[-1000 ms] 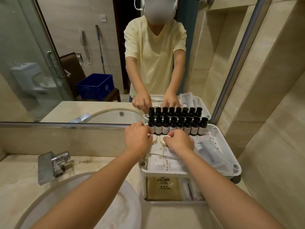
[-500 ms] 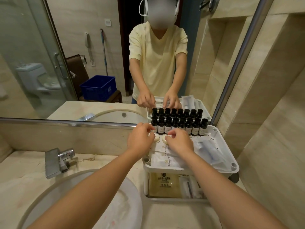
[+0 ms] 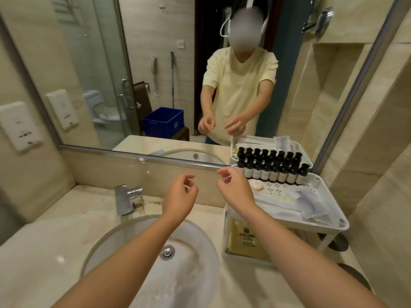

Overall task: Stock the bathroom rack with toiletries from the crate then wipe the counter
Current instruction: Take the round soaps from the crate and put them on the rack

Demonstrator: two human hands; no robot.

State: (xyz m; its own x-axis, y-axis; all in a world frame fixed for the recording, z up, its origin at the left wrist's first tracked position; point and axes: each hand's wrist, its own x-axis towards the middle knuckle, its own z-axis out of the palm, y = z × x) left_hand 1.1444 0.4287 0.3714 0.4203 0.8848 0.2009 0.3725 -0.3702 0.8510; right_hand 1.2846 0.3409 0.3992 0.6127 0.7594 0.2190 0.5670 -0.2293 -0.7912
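A white two-tier rack stands on the counter at the right. Its top tray holds a row of small dark bottles along the back, round soaps in front of them and clear sachets. The lower tier holds a tan packet. My left hand and my right hand hover above the counter left of the rack, fingers loosely curled, nothing in them. The blue crate shows only in the mirror, behind me.
A round basin with a drain sits below my arms, with a chrome tap behind it. The mirror runs along the back wall above a metal rail. Wall sockets are at the left. Tiled wall closes the right side.
Both hands have lifted off the soaps on the rack's top tray and drawn back to the left, over the counter. The camera has also shifted left and up.
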